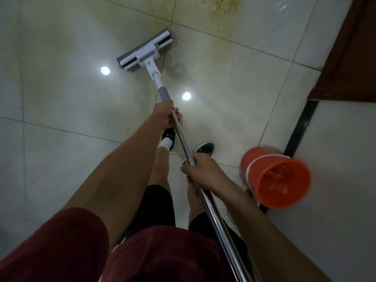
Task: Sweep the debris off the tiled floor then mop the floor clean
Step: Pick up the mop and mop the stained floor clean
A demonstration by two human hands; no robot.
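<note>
One orange bucket [278, 180] stands near right on the pale tiled floor [61, 88], its inside too blurred to tell the contents. The right hand [200, 173] curls round the steel handle of the single mop [146, 51] lower down; the left hand [165, 115] grips it farther up, beside the grey sleeve. The mop's white-and-grey head rests flat on the tiles beyond two black shoes [204, 148]. Farther off, yellowish debris [220, 9] speckles the floor; dark brown furniture [350, 58] fills the far right
</note>
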